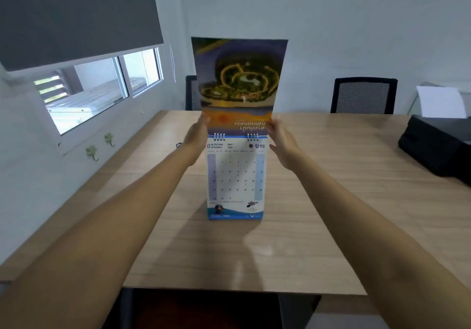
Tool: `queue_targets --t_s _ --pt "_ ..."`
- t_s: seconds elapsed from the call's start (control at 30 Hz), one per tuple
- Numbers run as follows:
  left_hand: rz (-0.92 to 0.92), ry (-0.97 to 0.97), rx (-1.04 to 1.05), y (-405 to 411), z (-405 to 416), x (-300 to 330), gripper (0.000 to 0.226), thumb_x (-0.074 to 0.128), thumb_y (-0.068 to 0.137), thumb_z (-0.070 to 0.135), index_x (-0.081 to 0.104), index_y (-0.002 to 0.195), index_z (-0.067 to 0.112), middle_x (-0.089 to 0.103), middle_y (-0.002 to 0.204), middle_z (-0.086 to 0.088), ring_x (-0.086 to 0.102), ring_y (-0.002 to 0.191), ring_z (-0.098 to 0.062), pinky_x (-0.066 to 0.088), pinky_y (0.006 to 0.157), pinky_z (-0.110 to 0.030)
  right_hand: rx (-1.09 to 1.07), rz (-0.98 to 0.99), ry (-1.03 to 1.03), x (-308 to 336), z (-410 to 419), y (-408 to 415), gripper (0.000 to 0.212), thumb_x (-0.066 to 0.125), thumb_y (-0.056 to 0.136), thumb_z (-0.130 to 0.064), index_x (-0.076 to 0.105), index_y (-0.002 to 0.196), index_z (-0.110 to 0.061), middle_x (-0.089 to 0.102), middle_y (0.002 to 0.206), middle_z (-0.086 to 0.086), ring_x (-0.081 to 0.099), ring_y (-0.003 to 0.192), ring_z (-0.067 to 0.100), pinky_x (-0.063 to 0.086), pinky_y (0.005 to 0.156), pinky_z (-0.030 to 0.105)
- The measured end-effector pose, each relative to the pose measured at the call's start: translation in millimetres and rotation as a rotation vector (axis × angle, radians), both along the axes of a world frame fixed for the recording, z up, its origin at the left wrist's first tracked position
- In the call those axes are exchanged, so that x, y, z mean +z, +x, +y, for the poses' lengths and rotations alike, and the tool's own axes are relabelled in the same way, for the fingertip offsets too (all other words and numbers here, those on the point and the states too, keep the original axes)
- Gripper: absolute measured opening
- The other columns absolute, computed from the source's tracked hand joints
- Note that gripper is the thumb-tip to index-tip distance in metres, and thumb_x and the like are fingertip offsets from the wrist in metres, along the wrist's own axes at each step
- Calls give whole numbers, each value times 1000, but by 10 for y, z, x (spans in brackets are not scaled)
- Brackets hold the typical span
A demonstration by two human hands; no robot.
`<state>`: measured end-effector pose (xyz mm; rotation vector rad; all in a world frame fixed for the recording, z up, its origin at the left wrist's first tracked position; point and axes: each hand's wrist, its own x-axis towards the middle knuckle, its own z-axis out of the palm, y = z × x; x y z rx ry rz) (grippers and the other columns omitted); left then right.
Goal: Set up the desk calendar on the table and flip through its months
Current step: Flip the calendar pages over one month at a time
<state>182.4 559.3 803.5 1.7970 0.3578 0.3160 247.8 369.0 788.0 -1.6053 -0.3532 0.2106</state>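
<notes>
Calendar: desk type, stands upright on the table, near the middle, base on the wood, front face toward the camera.
Front page: shows 03 MARCH, date grid, blue wave strip along the bottom edge.
Binding: two groups of wire loops along the top edge.
Lifted page: raised straight up above the binding, picture side facing the camera and upside down; dark blue and green image with an orange band low down, print blurred.
Left hand: at the lifted page's lower left edge, just above the loops; fingers look pinched on the edge, though blur makes the contact hard to confirm.
Right hand: at the page's lower right edge, fingertips on or just beside the paper, palm turned inward, fingers loosely spread; can't tell if it really grips.
Arms: both bare, reaching in from the bottom corners, either side of the calendar.
Table: light wood grain; calendar shadow falls toward the camera.
Printer: black, on the table's far right, well apart from the calendar, white sheet standing in it.
Chairs: one dark mesh chair behind the far edge on the right; another partly hidden behind the lifted page.
Window: left wall, dark roller blind pulled partway down.
Hooks: two small green ones on the wall below the window.
</notes>
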Motion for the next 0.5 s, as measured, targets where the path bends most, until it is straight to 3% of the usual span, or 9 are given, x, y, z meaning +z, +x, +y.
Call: queue_targets --t_s 0.07,0.17,0.27,0.4,0.5 --pt "57 343 2 89 8 -74 59 17 99 50 38 146 20 36 154 -3 34 142 -27 26 117 -43 51 -198 -246 -76 94 21 67 11 97 -56 36 145 -17 39 152 3 32 141 21 23 120 45" --pt "59 602 -46 199 62 -180 50 21 101 39 43 139 14 41 150 -7 37 138 -30 28 115 -41 11 -387 -584 -191 178 175 59 14 99 -50 21 151 -22 19 161 0 11 149 23 12 121 54" --pt "128 715 -124 308 151 -301 56 21 100 41 45 137 7 38 152 -9 31 141 -29 25 117 -43 -22 -392 -806 -242 213 252 54 15 99 -49 21 149 -29 9 162 -8 1 150 22 2 118 59" --pt "166 736 -132 362 214 -375 64 23 93 54 44 137 13 45 145 -11 39 133 -31 35 109 -48 -39 -389 -885 -341 220 368 58 15 97 -53 21 150 -28 16 161 -6 2 150 24 0 116 61" --pt "139 766 -130 401 248 -429 56 29 97 48 40 143 17 45 146 -10 40 134 -30 35 109 -46 -51 -381 -909 -398 233 400 63 15 97 -55 13 152 -25 16 161 -3 0 150 24 -1 117 61"
